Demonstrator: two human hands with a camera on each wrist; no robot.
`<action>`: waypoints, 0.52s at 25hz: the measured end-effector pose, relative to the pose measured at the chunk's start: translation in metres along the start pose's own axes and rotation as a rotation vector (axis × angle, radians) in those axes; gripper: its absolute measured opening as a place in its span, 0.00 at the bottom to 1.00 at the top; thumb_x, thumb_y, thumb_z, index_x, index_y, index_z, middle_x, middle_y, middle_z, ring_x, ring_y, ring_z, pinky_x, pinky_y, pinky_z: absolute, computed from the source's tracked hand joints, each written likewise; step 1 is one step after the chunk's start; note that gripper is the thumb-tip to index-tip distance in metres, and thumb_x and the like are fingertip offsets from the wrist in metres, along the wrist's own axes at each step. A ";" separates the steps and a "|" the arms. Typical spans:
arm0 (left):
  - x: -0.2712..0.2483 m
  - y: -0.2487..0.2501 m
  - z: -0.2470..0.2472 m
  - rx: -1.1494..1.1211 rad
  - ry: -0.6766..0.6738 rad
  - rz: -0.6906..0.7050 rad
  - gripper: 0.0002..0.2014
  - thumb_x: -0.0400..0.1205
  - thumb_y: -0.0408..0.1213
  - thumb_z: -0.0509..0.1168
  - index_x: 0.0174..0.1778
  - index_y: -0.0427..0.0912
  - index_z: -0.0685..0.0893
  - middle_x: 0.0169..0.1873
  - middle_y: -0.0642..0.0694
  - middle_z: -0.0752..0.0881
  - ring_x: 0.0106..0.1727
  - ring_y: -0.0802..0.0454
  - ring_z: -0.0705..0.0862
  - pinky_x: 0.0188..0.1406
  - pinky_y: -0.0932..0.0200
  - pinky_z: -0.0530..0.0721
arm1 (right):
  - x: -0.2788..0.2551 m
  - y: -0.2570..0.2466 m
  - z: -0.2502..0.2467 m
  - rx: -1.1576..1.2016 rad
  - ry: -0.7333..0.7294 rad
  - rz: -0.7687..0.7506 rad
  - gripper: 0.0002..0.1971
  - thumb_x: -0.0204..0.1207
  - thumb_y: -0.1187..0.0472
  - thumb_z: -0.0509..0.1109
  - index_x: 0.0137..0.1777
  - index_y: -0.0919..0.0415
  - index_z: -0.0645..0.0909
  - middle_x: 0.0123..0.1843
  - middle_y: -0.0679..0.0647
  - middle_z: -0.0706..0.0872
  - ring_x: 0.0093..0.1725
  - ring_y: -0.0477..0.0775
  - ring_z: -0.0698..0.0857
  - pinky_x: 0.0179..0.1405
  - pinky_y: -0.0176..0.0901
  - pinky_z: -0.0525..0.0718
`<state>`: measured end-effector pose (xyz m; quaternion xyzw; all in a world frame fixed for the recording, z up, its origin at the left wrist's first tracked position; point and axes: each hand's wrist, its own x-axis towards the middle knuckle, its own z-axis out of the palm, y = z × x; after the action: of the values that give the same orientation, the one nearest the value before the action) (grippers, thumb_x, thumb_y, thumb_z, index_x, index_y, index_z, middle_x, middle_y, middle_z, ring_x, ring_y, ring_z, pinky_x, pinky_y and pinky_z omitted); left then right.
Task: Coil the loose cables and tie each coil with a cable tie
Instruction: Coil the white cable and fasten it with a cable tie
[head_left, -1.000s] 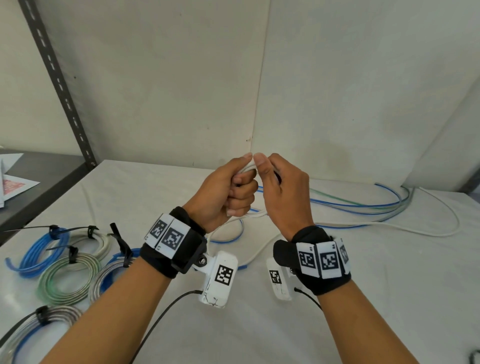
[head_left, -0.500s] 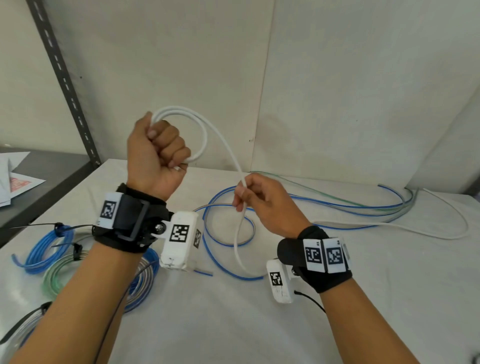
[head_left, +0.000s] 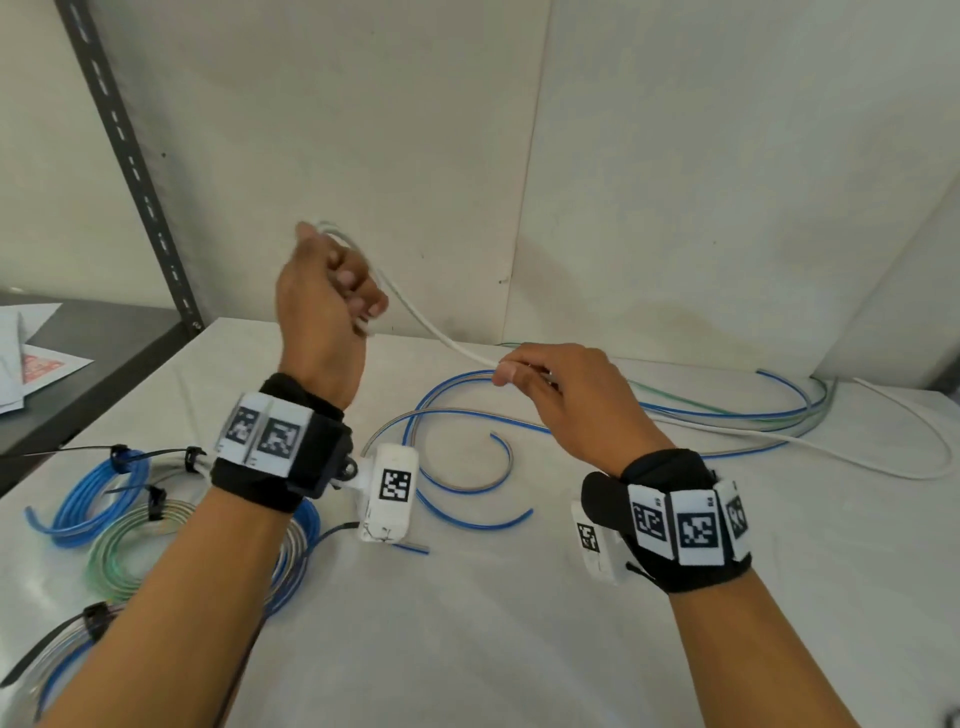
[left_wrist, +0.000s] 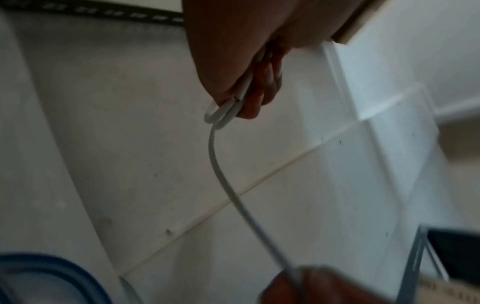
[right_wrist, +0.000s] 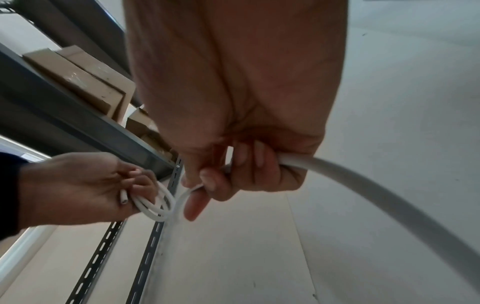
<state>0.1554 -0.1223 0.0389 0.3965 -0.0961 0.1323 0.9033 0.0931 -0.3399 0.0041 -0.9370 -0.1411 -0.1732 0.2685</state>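
White, round-jacketed cable (head_left: 431, 325), springy enough by the look of it to hold a loop yet want to uncurl, runs between two raised hands: the right hand (head_left: 561, 395), nearer, pinches the running length, while the left hand (head_left: 324, 306), higher and farther, is closed on small loops (right_wrist: 155, 205) beside the cut end. It seems light and rather slick, so each new turn is best taken close to the left-hand bundle. Beyond the right hand the slack trails over the white table (head_left: 519, 649) among loose blue cables (head_left: 467, 488); tied coils (head_left: 104, 499) lie below the left wrist.
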 end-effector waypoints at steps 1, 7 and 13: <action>-0.004 -0.006 0.004 0.133 -0.040 0.040 0.20 0.94 0.42 0.45 0.34 0.47 0.66 0.21 0.54 0.70 0.21 0.54 0.67 0.24 0.60 0.69 | -0.002 -0.005 -0.004 0.006 -0.006 -0.038 0.12 0.89 0.49 0.62 0.49 0.44 0.87 0.36 0.44 0.87 0.33 0.42 0.80 0.36 0.45 0.77; -0.035 -0.029 0.012 0.820 -0.512 0.100 0.20 0.94 0.43 0.47 0.40 0.36 0.73 0.28 0.46 0.81 0.30 0.52 0.79 0.37 0.60 0.77 | -0.005 -0.033 -0.019 0.112 0.162 -0.165 0.17 0.89 0.50 0.61 0.43 0.54 0.86 0.27 0.36 0.79 0.28 0.43 0.76 0.31 0.41 0.68; -0.055 -0.035 0.027 0.615 -0.654 -0.387 0.23 0.93 0.51 0.47 0.31 0.45 0.63 0.22 0.50 0.58 0.22 0.52 0.54 0.23 0.59 0.61 | 0.000 -0.024 -0.011 0.308 0.403 -0.086 0.14 0.85 0.52 0.70 0.42 0.60 0.84 0.31 0.49 0.83 0.32 0.47 0.78 0.33 0.34 0.74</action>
<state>0.1129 -0.1741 0.0179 0.6764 -0.2557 -0.1474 0.6748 0.0819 -0.3264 0.0241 -0.8247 -0.1493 -0.3440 0.4233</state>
